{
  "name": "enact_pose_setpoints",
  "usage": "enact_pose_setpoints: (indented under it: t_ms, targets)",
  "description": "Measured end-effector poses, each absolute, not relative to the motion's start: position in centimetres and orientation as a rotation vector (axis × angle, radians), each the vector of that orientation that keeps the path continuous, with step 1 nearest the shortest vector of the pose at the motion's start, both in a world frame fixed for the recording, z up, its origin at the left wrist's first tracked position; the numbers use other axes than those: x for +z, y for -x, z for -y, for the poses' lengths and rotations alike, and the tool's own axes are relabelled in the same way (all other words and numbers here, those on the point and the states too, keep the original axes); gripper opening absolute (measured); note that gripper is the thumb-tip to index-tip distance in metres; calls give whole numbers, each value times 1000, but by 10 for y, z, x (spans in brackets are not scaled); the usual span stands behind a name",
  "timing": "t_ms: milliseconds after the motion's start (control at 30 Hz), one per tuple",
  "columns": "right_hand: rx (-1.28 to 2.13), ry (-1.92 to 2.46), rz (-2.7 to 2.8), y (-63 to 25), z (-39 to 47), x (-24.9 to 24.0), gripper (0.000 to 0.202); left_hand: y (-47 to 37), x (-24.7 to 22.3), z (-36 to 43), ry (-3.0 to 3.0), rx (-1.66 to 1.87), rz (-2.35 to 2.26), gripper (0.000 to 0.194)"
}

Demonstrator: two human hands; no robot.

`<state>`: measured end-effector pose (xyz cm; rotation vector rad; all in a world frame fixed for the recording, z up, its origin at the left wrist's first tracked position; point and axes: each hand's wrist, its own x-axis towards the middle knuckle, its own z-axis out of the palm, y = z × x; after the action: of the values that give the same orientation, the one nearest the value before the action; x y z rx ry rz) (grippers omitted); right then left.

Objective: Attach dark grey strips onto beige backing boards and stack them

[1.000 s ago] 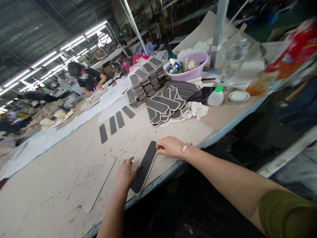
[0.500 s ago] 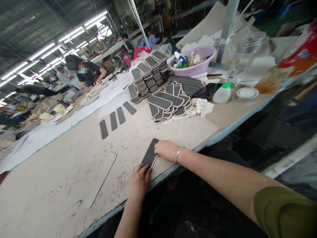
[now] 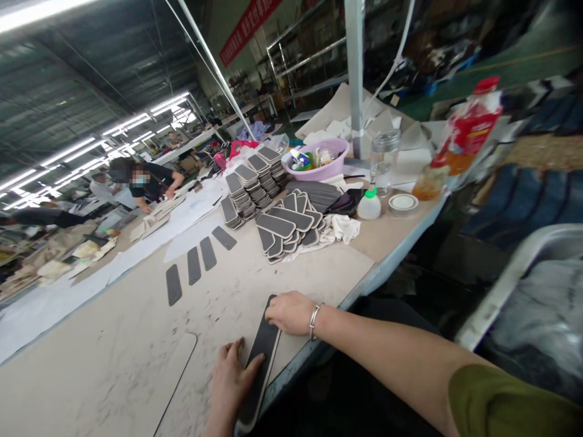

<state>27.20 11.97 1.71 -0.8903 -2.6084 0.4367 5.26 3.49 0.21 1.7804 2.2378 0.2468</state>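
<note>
1. Dark grey, with a pale border, the long strip (image 3: 264, 340) lies at the lower centre of the frame, slanted along the near edge of the worktable (image 3: 319, 273).
2. Right hand (image 3: 291, 312): positioned over the upper end of the strip. The fingers are bent, with the tips at its surface; whether they pinch the edge cannot be told. A metal bangle (image 3: 314, 321) encircles the wrist.
3. Left hand (image 3: 228, 379): positioned at the strip's lower left side. Thumb and fingers are spread well apart; the thumb touches the dark face, and nothing is gripped between them.
4. A pale panel (image 3: 175, 373) with rounded corners lies flat at the lower left, apart from the left hand.
5. Four small dark strips (image 3: 194, 265) lie in a row left of centre.
6. A loose pile of bordered pieces (image 3: 282, 226) occupies the centre, beside a white cloth (image 3: 344, 229). Neat stacks (image 3: 248, 185) stand behind it.
7. Right of the stacks: a purple basin (image 3: 325, 171), a green-capped bottle (image 3: 368, 207), a clear jar (image 3: 385, 164) and a round tin (image 3: 403, 203).
8. At the upper left, a co-worker (image 3: 157, 182) leans over pale pieces.
</note>
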Motion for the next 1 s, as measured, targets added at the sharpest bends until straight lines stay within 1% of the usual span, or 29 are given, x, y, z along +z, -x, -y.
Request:
enact_pose_setpoints:
  t_ms: [100,200,300,400,467,567,633,700,800,833,867,900,1000]
  targets:
    - [446,870,2608,-278,-116,26,20,-62,8,-41,-1660,91,-2190,58]
    - [443,869,2579,-286,-115,34,19,-70,12,-45,-1546,40,-2151,56]
    - [431,893,2520,-295,-119,40,18,-76,15,-44,-1456,148,-2054,45]
    - [401,920,2462,-304,-123,46,20,-83,24,-41,-1212,289,-1776,35]
    - [386,897,2432,-309,-123,51,21,-89,36,-46,-1037,345,-1664,34]
    - [411,772,2382,-314,-121,60,21,-101,58,-76,-930,541,-1688,33]
    - [461,684,2332,-315,-118,64,21,-113,74,-116,-965,733,-1733,34]
    - [515,627,2293,-315,-117,65,22,-126,89,-165,-1149,865,-1756,35]
    - [574,599,2299,-314,-118,61,22,-140,103,-234,-1231,968,-1831,43]
    - [587,601,2314,-314,-118,59,22,-141,105,-249,-1305,967,-1891,46]
    - [596,602,2336,-313,-118,57,22,-141,103,-259,-1577,847,-2019,50]
    - [598,606,2362,-313,-119,55,21,-138,99,-263,-1677,793,-2074,50]
    - [572,620,2463,-310,-118,52,23,-118,73,-239,-1853,608,-2177,45]
